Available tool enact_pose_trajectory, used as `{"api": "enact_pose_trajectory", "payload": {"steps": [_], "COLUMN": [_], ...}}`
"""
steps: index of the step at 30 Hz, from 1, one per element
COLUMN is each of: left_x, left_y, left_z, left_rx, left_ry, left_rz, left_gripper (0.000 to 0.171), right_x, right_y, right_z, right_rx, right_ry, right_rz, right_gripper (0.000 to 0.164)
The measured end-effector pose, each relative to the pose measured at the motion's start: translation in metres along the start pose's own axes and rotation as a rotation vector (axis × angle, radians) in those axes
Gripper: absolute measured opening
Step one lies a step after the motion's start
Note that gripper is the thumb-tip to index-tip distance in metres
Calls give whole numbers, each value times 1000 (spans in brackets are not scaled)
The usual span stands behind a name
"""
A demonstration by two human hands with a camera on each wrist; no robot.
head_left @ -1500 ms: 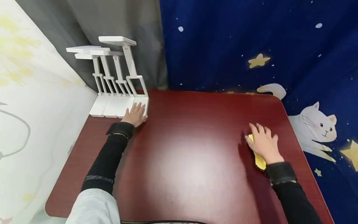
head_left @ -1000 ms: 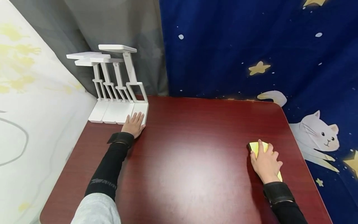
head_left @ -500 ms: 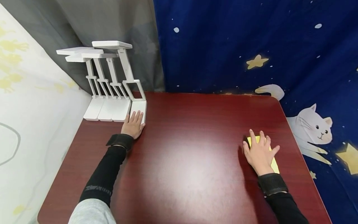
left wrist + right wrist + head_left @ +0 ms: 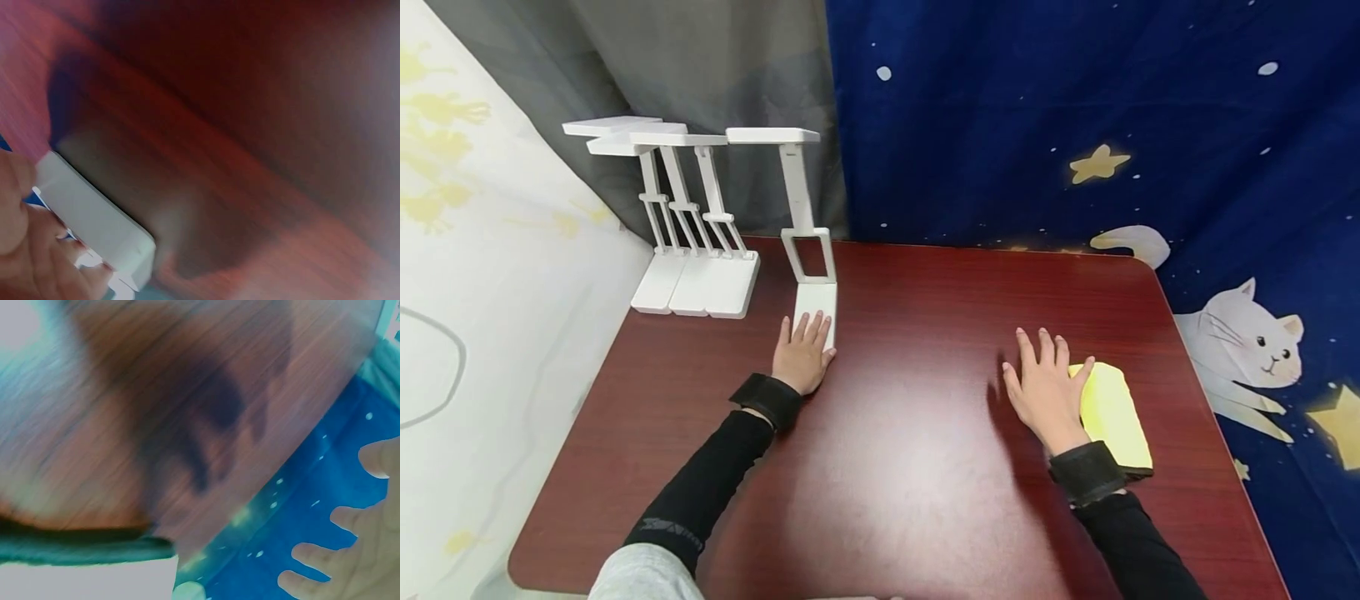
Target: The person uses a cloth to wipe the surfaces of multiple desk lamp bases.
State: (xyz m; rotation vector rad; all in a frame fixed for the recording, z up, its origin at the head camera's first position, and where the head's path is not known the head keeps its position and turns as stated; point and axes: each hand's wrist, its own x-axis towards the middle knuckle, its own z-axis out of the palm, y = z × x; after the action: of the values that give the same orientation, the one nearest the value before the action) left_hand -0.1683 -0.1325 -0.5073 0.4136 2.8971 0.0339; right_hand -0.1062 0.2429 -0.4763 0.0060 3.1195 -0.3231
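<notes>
In the head view my left hand [image 4: 803, 353] rests with straight fingers on the base of a white folding phone stand [image 4: 815, 304]. Its thumb lies along the base's right side. The left wrist view shows the fingers against the stand's white base [image 4: 97, 215]. My right hand [image 4: 1045, 396] is spread over the tabletop, just left of a flat yellow pad with a dark underside [image 4: 1112, 412]; its thumb overlaps the pad's left edge, and whether they touch I cannot tell. In the right wrist view its fingers [image 4: 359, 550] are spread apart and hold nothing.
Several more white phone stands [image 4: 696, 283] stand side by side at the table's back left corner. The dark red table [image 4: 910, 400] meets a white wall [image 4: 482, 350] on the left. Behind it hang a grey curtain [image 4: 722, 67] and a blue curtain [image 4: 970, 125] with stars.
My left hand has slid one phone stand to the right, away from the row. My right hand, earlier over the yellow pad, has shifted left off it. The pad now shows more fully.
</notes>
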Motion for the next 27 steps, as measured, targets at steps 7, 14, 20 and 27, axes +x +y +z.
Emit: {"api": "enact_pose_trajectory", "payload": {"steps": [7, 14, 20, 27], "left_x": [-8, -16, -20, -26], "left_y": [59, 115, 149, 171], "left_z": [5, 11, 15, 15], "left_rx": [191, 398, 471, 499], "left_ry": [16, 39, 52, -2], "left_rz": [61, 132, 172, 244], "left_gripper": [62, 65, 64, 61], "right_x": [3, 3, 1, -5], "right_y": [-33, -71, -90, -90], "right_z": [4, 16, 27, 34], "right_rx": [-15, -62, -71, -50], "right_ry": [-4, 3, -15, -61], "right_rz": [-71, -202, -300, -335], "right_gripper": [62, 58, 52, 47]}}
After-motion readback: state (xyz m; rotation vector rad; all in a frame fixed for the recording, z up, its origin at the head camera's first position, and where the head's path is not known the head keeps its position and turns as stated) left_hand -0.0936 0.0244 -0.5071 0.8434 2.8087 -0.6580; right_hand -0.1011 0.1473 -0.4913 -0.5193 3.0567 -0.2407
